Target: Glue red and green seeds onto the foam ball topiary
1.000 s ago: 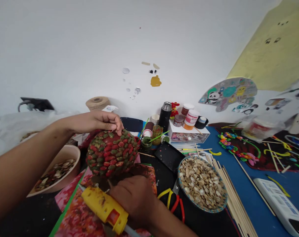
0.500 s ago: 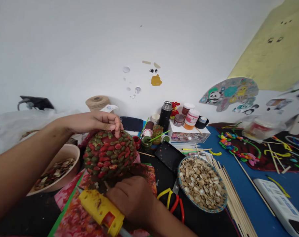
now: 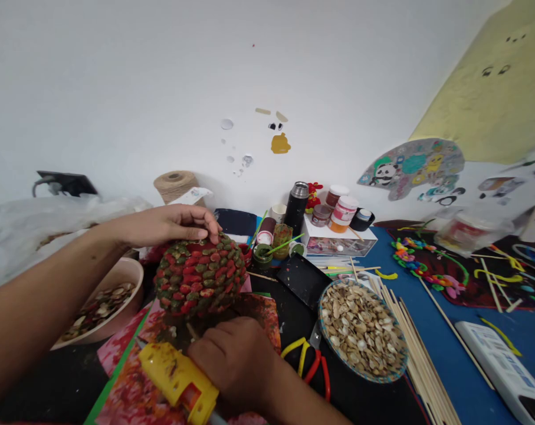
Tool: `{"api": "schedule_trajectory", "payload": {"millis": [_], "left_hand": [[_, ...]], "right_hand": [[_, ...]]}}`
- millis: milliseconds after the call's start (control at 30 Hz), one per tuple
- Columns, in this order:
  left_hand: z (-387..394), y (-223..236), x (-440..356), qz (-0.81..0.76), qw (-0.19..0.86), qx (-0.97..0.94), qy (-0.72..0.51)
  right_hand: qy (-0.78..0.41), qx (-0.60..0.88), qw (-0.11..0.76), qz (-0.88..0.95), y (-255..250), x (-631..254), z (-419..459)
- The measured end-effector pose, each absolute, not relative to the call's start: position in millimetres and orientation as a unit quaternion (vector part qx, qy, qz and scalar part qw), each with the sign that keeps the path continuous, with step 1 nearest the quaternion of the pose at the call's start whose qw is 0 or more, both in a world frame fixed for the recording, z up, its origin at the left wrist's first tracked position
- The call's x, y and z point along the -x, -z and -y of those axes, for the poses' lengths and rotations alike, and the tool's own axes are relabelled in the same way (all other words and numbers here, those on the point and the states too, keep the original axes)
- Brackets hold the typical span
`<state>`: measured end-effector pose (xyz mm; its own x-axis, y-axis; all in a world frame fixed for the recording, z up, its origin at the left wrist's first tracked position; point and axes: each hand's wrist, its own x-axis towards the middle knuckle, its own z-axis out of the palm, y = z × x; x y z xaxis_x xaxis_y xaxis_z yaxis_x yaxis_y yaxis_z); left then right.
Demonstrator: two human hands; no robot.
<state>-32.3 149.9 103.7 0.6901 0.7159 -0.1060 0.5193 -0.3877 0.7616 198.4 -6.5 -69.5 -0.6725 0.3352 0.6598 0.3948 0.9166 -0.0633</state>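
Observation:
A round ball (image 3: 200, 277) covered in rows of red and green painted shells, pistachio-like, sits in front of me. My left hand (image 3: 185, 225) rests over its top, fingers curled down against a red patch on the upper side. Below the ball, my right hand (image 3: 234, 360) is closed round what seems to be the hidden handle of a yellow glue gun (image 3: 176, 378). The gun lies sideways with its nozzle pointing up and left, short of the ball. A small tan tip (image 3: 191, 332) shows by the right knuckles; I cannot make out what it is.
Red patterned paper (image 3: 134, 386) lies underneath. A pink bowl (image 3: 137, 277) of shells stands left, a basket (image 3: 402, 354) of pale shells right. Pliers (image 3: 324, 378), a black tray (image 3: 302, 280), wooden sticks (image 3: 420, 360), paint jars (image 3: 343, 211) and a black flask (image 3: 297, 209) are around.
The ball has turned and shifted slightly right under my left hand, which has come down a little. My right hand and the glue gun have moved slightly left.

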Motion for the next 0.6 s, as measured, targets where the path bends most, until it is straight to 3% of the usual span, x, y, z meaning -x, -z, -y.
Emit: {"api": "schedule_trajectory", "payload": {"millis": [600], "left_hand": [[-136, -75, 38, -0.505, 0.296, -0.793, -0.172]], "right_hand": [[0.044, 0.202, 0.344, 0.916, 72, -194, 4]]}}
